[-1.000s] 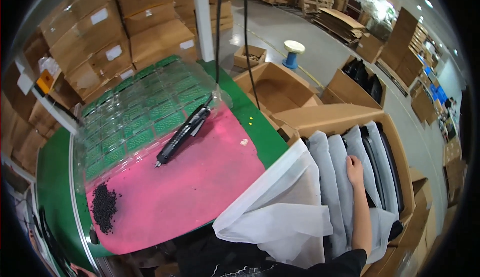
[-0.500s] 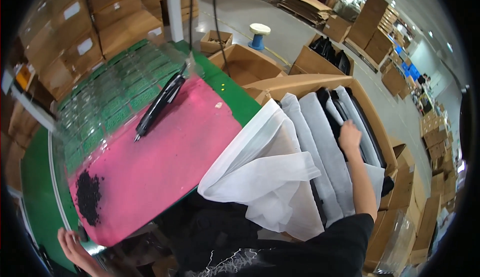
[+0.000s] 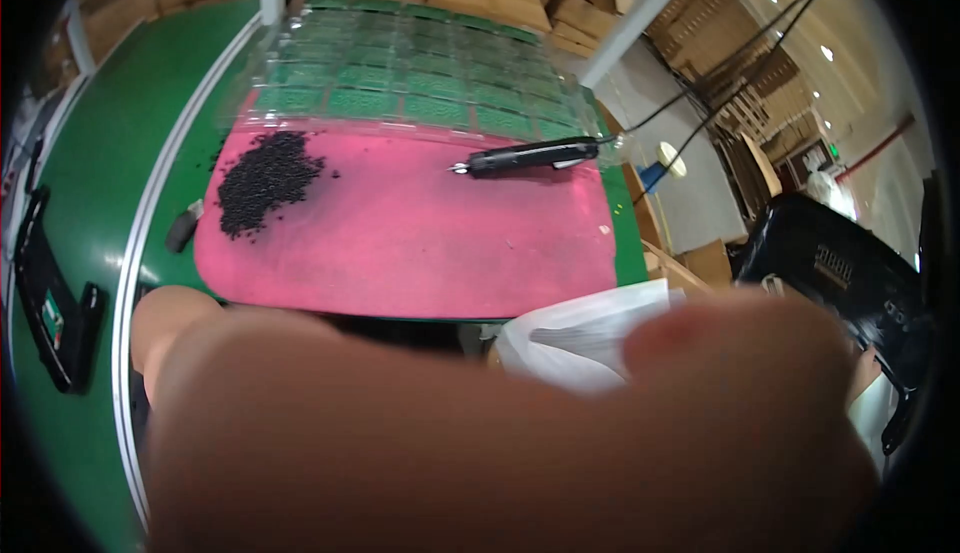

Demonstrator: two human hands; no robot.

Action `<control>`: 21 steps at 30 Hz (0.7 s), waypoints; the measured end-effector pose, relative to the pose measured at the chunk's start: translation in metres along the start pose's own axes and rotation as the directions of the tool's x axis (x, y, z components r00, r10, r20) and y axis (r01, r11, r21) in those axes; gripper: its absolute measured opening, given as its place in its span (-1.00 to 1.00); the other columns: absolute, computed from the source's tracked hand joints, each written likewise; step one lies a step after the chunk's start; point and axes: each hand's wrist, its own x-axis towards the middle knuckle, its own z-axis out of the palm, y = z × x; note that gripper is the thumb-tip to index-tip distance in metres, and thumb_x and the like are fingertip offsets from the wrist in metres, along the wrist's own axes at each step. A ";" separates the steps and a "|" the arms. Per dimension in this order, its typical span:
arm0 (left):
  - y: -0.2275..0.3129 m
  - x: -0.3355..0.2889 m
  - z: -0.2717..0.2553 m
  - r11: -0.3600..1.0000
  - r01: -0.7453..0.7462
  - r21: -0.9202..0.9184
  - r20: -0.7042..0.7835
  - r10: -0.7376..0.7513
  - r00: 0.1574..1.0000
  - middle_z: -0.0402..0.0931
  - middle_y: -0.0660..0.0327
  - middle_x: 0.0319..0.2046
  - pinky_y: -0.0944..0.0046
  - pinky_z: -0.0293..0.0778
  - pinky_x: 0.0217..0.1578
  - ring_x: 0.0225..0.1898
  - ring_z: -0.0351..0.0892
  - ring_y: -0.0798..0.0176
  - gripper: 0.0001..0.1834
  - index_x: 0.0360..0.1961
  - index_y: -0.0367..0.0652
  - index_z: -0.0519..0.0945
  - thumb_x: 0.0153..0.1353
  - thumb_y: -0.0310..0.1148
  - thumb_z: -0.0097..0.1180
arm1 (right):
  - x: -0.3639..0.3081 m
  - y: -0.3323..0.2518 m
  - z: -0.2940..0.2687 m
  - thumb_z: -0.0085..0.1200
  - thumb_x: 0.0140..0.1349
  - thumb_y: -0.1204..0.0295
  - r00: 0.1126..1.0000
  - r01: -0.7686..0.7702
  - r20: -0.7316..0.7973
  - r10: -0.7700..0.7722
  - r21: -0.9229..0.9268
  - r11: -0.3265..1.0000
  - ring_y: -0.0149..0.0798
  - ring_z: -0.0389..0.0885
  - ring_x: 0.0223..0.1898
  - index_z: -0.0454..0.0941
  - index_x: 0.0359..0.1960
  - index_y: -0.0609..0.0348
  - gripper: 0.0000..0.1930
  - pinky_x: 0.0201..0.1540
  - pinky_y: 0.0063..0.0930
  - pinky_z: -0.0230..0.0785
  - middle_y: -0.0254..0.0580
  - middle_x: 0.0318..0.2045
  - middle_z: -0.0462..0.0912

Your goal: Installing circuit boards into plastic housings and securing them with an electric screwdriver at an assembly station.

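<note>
A hand, seemingly my left hand (image 3: 480,443), fills the lower middle, very close and badly blurred; how its fingers are set cannot be told. At the far right a glossy black plastic panel (image 3: 850,263), with a slotted vent patch, is held up at a tilt. Beside its lower edge a bit of my right hand (image 3: 864,373) shows, closed on the panel; the rest is hidden. A black electric screwdriver (image 3: 530,158) lies on the pink mat (image 3: 420,253), its tip pointing left. On the mat's left side is a pile of small black screws (image 3: 265,181).
Clear plastic trays (image 3: 410,68) lie along the mat's far side. A black plastic part (image 3: 55,303) lies on the green surface (image 3: 95,183) at left, beyond a metal rail (image 3: 150,213). White wrapping (image 3: 560,328) shows at the mat's near right. Cables hang at upper right.
My view has swung left to face the mat. My right hand has come out of the carton with a black panel. A blurred hand now blocks the lower view.
</note>
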 end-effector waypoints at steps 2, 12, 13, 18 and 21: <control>-0.008 -0.015 -0.008 1.000 -0.020 0.011 -0.027 0.021 0.999 0.49 0.19 -0.50 0.16 0.37 -0.51 -0.50 0.45 0.11 -0.93 -0.59 -0.12 0.45 -0.14 -0.38 0.06 | -0.020 -0.021 0.029 -0.01 0.34 0.33 0.980 -0.155 0.177 0.087 0.423 0.893 0.00 0.62 -0.12 0.44 -0.11 0.43 -0.68 -0.12 -0.14 0.58 0.03 -0.14 0.60; -0.017 -0.009 -0.020 0.982 -0.188 0.033 -0.051 0.190 0.981 0.45 0.25 -0.54 0.24 0.35 -0.50 -0.52 0.42 0.16 -0.91 -0.60 -0.07 0.54 -0.24 -0.38 0.09 | -0.310 -0.137 0.203 -0.03 0.33 0.49 0.393 -0.864 0.797 0.459 0.149 0.480 -0.32 0.60 -0.52 0.33 -0.12 0.29 -0.83 -0.34 -0.16 0.73 -0.21 -0.37 0.54; -0.022 -0.006 -0.013 0.978 -0.207 0.024 -0.061 0.208 0.976 0.45 0.25 -0.54 0.25 0.35 -0.49 -0.53 0.42 0.16 -0.90 -0.60 -0.07 0.54 -0.25 -0.38 0.10 | -0.325 -0.111 0.206 -0.02 0.34 0.49 0.362 -0.893 0.798 0.482 0.149 0.424 -0.36 0.50 -0.58 0.32 -0.13 0.27 -0.84 -0.32 -0.10 0.72 -0.30 -0.43 0.46; -0.108 -0.005 0.056 1.000 0.013 -0.019 0.555 -0.001 0.832 0.45 0.19 -0.43 0.27 0.41 -0.46 -0.38 0.48 0.18 -0.66 -0.22 -0.28 0.52 -0.03 -0.36 0.24 | -0.354 -0.107 0.226 0.03 0.36 0.35 -0.227 -0.697 0.849 0.477 -0.484 0.530 -0.23 0.64 -0.29 0.46 -0.13 0.31 -0.76 -0.35 -0.19 0.63 -0.08 -0.27 0.61; -0.157 -0.041 0.091 0.982 0.106 0.158 0.696 -0.187 0.693 0.45 0.10 -0.15 0.11 0.47 -0.21 -0.10 0.47 0.05 -0.43 0.04 -0.28 0.40 0.04 -0.26 0.28 | -0.351 -0.139 0.254 0.02 0.36 0.43 -0.366 -0.473 0.879 0.305 -0.458 0.752 -0.33 0.64 -0.39 0.48 -0.15 0.27 -0.84 -0.41 -0.37 0.57 -0.12 -0.31 0.63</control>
